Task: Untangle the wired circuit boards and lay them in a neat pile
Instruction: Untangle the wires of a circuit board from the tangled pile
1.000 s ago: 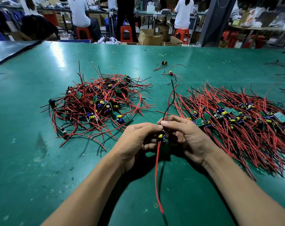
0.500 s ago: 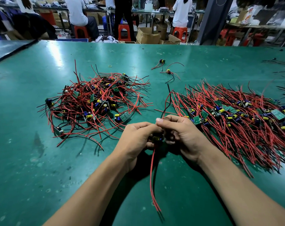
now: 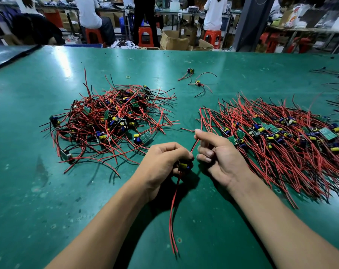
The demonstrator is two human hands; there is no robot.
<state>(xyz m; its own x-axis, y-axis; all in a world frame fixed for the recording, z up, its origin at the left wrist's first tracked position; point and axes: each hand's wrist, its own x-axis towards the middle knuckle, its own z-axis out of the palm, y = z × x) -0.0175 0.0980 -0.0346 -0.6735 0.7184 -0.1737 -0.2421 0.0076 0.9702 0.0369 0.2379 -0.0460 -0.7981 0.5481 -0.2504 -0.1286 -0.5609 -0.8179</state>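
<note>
My left hand (image 3: 162, 164) grips a small circuit board (image 3: 184, 166) with a yellow and blue capacitor; two red wires hang from it toward me. My right hand (image 3: 219, 154) pinches a red wire (image 3: 194, 145) that rises from the board, thumb and forefinger at its upper end. A tangled heap of wired boards (image 3: 110, 123) lies to the left. On the right lies the laid-out pile (image 3: 281, 136), its boards lined up in the middle and wires fanned out both ways.
Two loose wired boards (image 3: 197, 83) and a small rubber band (image 3: 128, 76) lie farther back on the green table (image 3: 38, 191). More black wires sit at the far right edge (image 3: 337, 74). People, red stools and cardboard boxes stand beyond the table.
My hands have drawn apart. The right hand has slid along the board's upper wires and now pinches the red one near its end, and its other fingers have opened.
</note>
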